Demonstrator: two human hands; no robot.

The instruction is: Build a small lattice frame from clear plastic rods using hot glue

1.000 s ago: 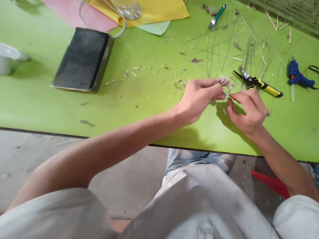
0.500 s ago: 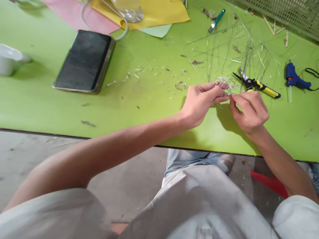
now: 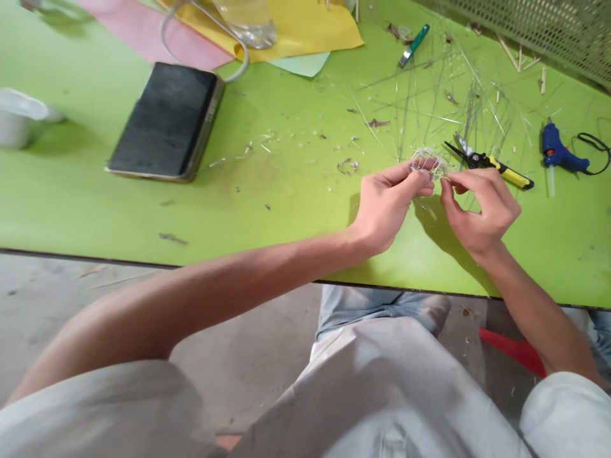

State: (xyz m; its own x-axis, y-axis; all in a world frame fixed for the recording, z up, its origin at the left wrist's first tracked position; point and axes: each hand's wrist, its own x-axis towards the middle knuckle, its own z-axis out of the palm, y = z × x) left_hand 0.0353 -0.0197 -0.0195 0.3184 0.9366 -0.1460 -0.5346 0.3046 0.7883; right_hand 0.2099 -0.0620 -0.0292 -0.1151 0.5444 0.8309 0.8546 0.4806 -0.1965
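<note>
Thumb and fingers of my left hand pinch a small, roundish piece made of thin silvery wire. Its exact shape is too fine to make out. My right hand is at the right side of this wire piece, thumb and forefinger pinched together at its edge. What lies between those fingertips, perhaps a wire end, is too small to be sure of. Just beyond my right hand lie the yellow-and-black pliers-like cutters, their jaws apart. Both hands are held above the green table.
Loose wires spread behind my hands, with a green-handled cutter knife beyond. A blue glue gun lies at right, near a perforated basket. Leftward are a black box-like device, a white cup and coloured paper.
My right hand has shifted slightly to the right, and its fingertips have drawn a little away from my left fingers. The left hand keeps hold of the wire piece.
</note>
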